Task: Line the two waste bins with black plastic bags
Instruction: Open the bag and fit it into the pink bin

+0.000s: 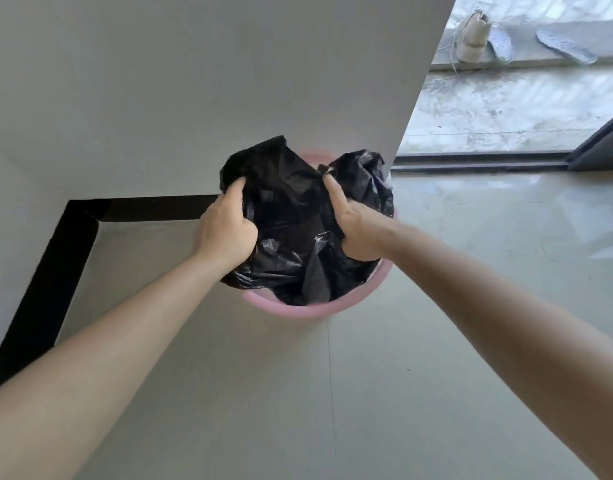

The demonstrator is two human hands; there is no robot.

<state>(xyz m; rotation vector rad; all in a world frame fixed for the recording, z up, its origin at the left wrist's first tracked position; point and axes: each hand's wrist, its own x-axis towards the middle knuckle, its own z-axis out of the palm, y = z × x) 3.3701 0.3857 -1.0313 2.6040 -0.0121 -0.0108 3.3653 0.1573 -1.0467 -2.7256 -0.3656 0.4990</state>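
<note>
A pink round waste bin [308, 311] stands on the floor against the wall corner. A crumpled black plastic bag [291, 220] fills its mouth and rises above the rim, hiding most of the bin. My left hand [225, 230] grips the bag's left side, thumb pressed into the plastic. My right hand [353, 230] holds the bag's right side, thumb pointing up along a fold. Only one bin is in view.
A grey wall [194, 81] with a black baseboard [56, 271] rises behind and left of the bin. Pale floor tiles [332, 393] stretch towards me. At the right, a dark sliding-door track [481, 162] leads to a rough concrete area with a white sack [473, 38].
</note>
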